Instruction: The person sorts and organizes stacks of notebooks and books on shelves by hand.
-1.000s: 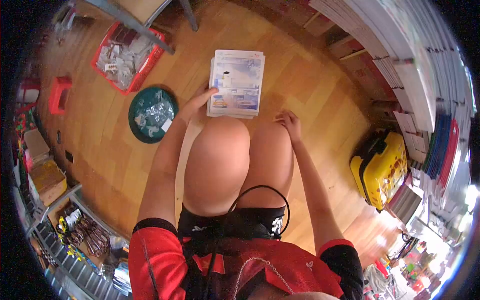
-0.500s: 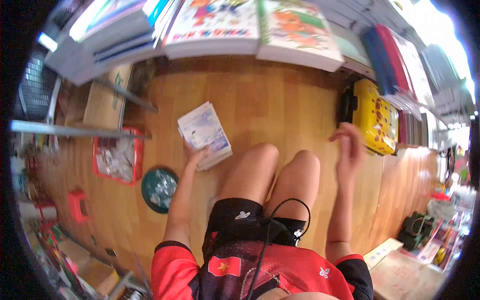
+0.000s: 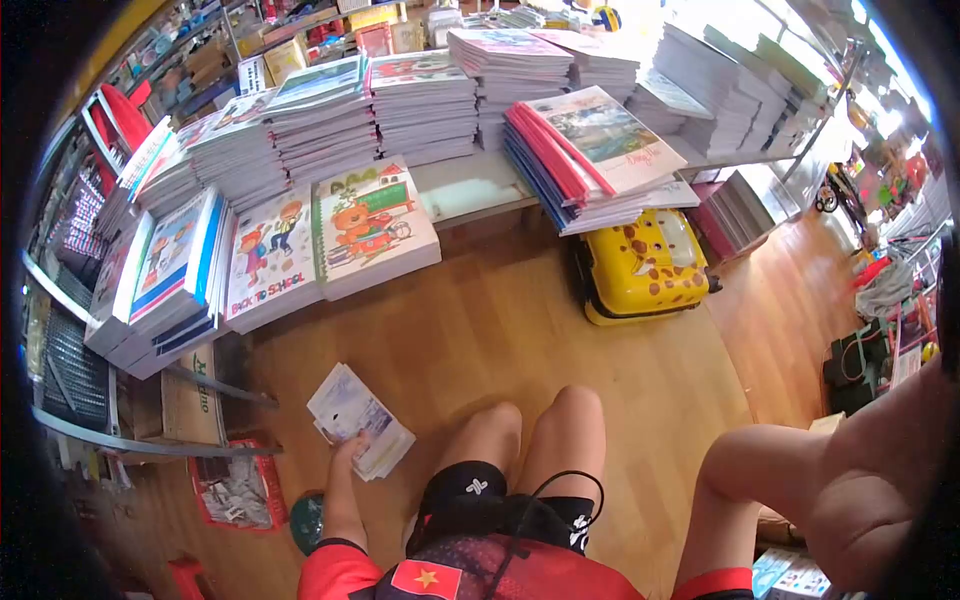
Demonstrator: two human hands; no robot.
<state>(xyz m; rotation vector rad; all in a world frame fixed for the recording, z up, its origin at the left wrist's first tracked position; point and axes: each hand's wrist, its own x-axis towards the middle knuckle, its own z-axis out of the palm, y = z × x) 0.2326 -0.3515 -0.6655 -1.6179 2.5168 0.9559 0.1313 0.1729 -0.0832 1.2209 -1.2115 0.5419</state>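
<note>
Dozens of notebooks in tall piles fill a low table [image 3: 470,195] well ahead of the left hand [image 3: 347,452], with a yellow spotted suitcase [image 3: 645,268] off to its right. That hand is clamped on the near edge of a small stack of booklets [image 3: 358,420], lifted just above the wooden floor [image 3: 480,330]. Thin and floppy, the stack looks light but likely to fan apart, so a pinch across its bound edge seems best; the right hand is out of frame, only its raised forearm [image 3: 800,490] visible

Pale blue-and-white notebook stack [image 3: 358,420], yellow suitcase [image 3: 645,266] with brown spots, red basket [image 3: 238,490], honey-brown wooden floor [image 3: 480,340]
</note>
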